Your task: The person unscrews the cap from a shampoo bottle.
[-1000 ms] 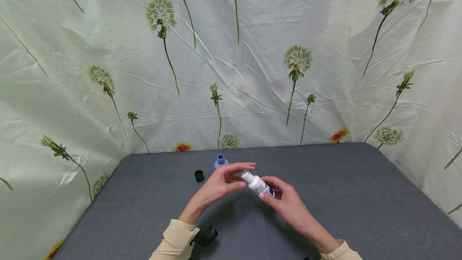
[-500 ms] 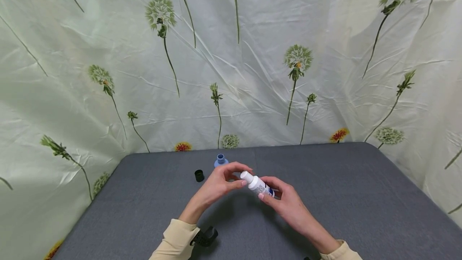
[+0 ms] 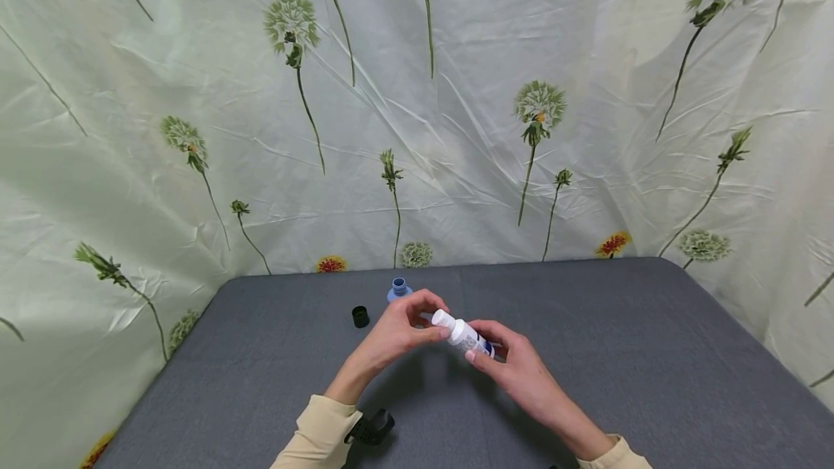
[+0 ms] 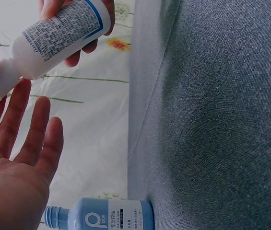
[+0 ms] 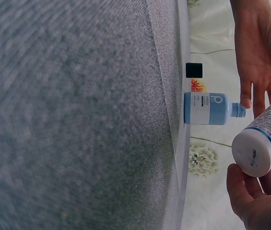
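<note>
Tilted in the air over the table is a small white bottle (image 3: 470, 339) with a printed label and a blue band. My right hand (image 3: 520, 362) grips it round the body, its base toward the right wrist camera. At its upper left end, my left hand (image 3: 396, 329) pinches the white cap (image 3: 443, 319) between thumb and fingers. The left wrist view shows the cap (image 4: 5, 79) against the thumb and forefingers, the other fingers spread out. Behind the left hand a blue bottle (image 5: 209, 109) stands upright, its threaded neck uncovered.
A black cap (image 3: 360, 317) lies on the grey cloth-covered table (image 3: 619, 353), left of the blue bottle. A pale curtain (image 3: 456, 129) printed with dandelions hangs behind and at both sides of the table. A black strap (image 3: 370, 428) is on my left wrist.
The left fingers, stretched out past the cap a second ago, have curled in onto it. The white bottle's cap end has shifted slightly left; the right hand has hardly moved.
</note>
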Motion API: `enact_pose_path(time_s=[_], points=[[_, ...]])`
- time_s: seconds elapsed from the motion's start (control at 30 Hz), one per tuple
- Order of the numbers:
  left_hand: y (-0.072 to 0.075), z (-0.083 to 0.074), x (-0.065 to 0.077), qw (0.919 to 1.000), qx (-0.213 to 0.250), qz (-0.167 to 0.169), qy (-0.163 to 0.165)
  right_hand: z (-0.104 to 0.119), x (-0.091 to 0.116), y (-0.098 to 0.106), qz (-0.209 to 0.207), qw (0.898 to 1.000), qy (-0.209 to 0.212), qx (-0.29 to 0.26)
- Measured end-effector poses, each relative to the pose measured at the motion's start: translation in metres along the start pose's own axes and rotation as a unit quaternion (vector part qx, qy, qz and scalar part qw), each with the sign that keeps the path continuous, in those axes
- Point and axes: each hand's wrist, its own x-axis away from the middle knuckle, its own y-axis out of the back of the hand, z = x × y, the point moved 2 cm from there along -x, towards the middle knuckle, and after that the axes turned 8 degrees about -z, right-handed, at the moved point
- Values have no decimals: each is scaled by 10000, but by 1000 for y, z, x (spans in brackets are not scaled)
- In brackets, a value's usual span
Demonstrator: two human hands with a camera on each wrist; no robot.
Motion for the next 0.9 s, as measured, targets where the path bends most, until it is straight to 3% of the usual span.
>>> enact_pose_path(time_s=[0.23,0.37,0.57,0.73,0.9], points=[[0,-29,8,9997,107,105,-202,1,-1,0,-62,10000,-35,35],[2,-31,10,9986,312,293,-320,1,-1,1,-73,9999,-78,35],[3,-21,7,9966,577,522,-270,1,-1,2,-26,9999,-100,-49],[4,-3,2,9979,457,417,-200,1,-1,2,9,9999,-78,-85],[5,-1,2,9992,261,244,-186,1,-1,2,-7,9999,-83,-72]])
